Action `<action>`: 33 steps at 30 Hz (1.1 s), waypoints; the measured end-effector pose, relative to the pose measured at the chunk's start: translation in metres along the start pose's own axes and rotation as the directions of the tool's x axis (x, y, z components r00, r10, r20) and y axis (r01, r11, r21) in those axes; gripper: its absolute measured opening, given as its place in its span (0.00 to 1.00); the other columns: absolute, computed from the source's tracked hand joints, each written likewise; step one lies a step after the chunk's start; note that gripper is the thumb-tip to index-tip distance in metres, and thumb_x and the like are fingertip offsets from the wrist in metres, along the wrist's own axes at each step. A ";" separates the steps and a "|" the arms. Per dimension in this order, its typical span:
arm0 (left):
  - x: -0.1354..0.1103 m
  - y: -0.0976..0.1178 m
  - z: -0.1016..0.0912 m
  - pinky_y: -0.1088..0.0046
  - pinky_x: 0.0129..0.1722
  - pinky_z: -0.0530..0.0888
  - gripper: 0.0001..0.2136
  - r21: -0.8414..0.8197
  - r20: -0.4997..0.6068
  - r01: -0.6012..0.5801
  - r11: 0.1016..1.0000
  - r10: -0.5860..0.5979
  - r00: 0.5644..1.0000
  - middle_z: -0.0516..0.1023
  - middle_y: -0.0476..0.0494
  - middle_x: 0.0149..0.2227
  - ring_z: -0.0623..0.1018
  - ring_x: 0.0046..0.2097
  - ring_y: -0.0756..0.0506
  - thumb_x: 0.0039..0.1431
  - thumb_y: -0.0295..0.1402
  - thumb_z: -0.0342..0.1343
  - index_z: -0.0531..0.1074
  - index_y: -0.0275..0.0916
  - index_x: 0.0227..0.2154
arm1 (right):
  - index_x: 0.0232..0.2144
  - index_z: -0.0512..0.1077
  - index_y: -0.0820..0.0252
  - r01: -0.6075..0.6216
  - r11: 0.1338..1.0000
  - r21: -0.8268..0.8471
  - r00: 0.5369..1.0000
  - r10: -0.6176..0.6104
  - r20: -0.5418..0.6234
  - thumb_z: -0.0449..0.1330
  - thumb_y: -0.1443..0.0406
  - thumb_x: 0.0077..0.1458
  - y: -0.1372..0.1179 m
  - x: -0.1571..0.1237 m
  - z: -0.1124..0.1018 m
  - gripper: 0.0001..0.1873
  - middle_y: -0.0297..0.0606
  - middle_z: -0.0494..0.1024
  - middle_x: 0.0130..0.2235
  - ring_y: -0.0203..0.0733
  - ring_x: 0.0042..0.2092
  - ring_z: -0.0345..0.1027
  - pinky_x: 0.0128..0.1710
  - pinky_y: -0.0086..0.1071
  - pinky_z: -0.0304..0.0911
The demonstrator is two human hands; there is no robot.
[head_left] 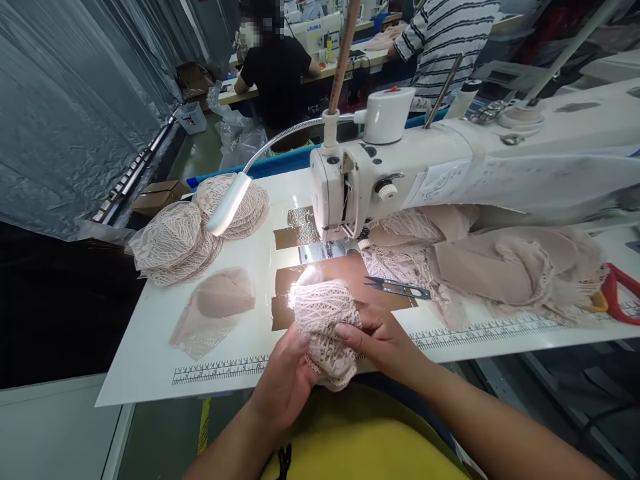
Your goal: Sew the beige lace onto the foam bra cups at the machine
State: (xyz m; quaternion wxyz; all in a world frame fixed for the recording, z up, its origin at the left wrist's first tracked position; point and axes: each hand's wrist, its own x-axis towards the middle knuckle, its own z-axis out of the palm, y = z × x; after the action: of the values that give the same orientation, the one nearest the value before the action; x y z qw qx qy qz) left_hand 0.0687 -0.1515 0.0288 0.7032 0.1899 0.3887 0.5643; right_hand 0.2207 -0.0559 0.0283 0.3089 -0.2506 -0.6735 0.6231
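Note:
A pale pink lace bra cup (327,320) is held up between both hands over the front edge of the sewing table. My left hand (285,377) grips its lower left side, thumb on the near face. My right hand (377,337) pinches the right side with the thumb on the lace; its other fingers are partly hidden behind. Behind the piece stands the sewing machine head (340,193), with its needle plate (323,252) lit by the lamp. Thread snips (397,288) lie to the right of the lace. A sheer beige cup piece (215,310) lies flat at the left.
Two stacks of lace cups, a left stack (170,243) and a right stack (245,207), sit beneath the lamp (229,205). Beige fabric pieces (505,267) heap at right near red-handled scissors (620,293). A printed ruler (220,369) runs along the front. Two people are beyond the machine.

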 end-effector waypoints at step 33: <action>-0.031 0.070 -0.057 0.67 0.49 0.68 0.12 0.931 0.143 -0.204 0.304 0.211 0.967 0.71 0.43 0.49 0.70 0.52 0.42 0.56 0.27 0.51 0.70 0.43 0.43 | 0.23 0.70 0.62 -0.240 0.939 0.248 0.929 0.148 0.338 0.67 0.65 0.46 -0.012 0.002 -0.008 0.09 0.32 0.71 0.26 0.34 0.29 0.64 0.30 0.28 0.60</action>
State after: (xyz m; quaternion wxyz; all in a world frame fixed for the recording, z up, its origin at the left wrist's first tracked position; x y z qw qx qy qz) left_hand -0.0214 -0.1700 0.0526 0.3845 0.6064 0.6167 0.3227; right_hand 0.2262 -0.0501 0.0403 0.1666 -0.1670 -0.5888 0.7731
